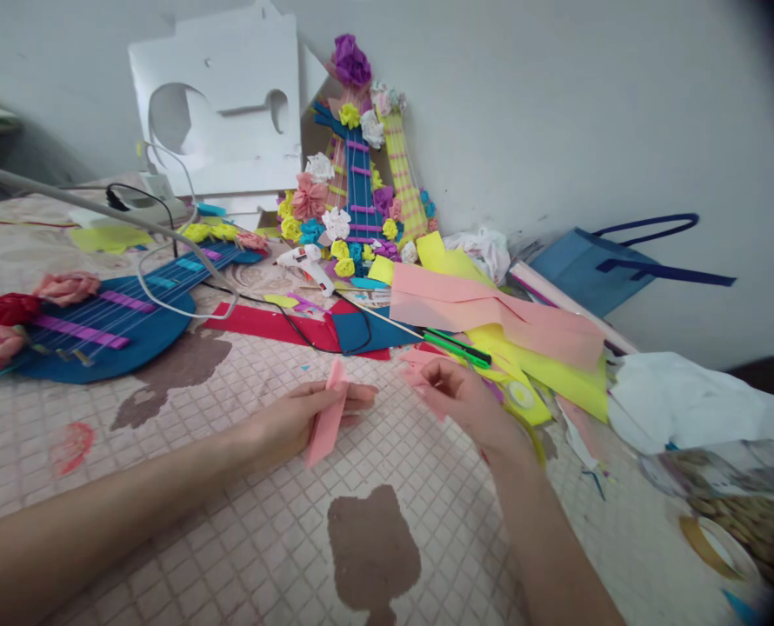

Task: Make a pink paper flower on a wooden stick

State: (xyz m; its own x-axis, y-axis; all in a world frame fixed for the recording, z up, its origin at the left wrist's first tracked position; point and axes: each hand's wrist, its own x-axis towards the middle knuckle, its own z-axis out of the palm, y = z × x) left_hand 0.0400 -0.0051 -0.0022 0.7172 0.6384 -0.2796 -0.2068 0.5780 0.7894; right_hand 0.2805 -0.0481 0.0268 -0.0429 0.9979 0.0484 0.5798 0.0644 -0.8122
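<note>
Between the thumb and fingers of my left hand (296, 419) is a narrow folded strip of pink crepe paper (325, 428), tilted upward. My right hand (475, 402), a short way to the right, has its thumb and fingertips pinched on another pink paper piece (434, 398), partly hidden behind the fingers. Just beyond that hand lie a green utility knife (456, 346) and a roll of clear tape (521, 396). Large pink paper sheets (491, 313) rest over yellow paper (543, 382) at the right.
A blue paper guitar (132, 326) with paper flowers lies at the left, a cable crossing it. Flower-covered guitars (361, 191) lean on the wall. A white glue gun (309, 265), red paper strip (263, 326), blue bag (592, 265) and tape roll (710, 548) surround the work area.
</note>
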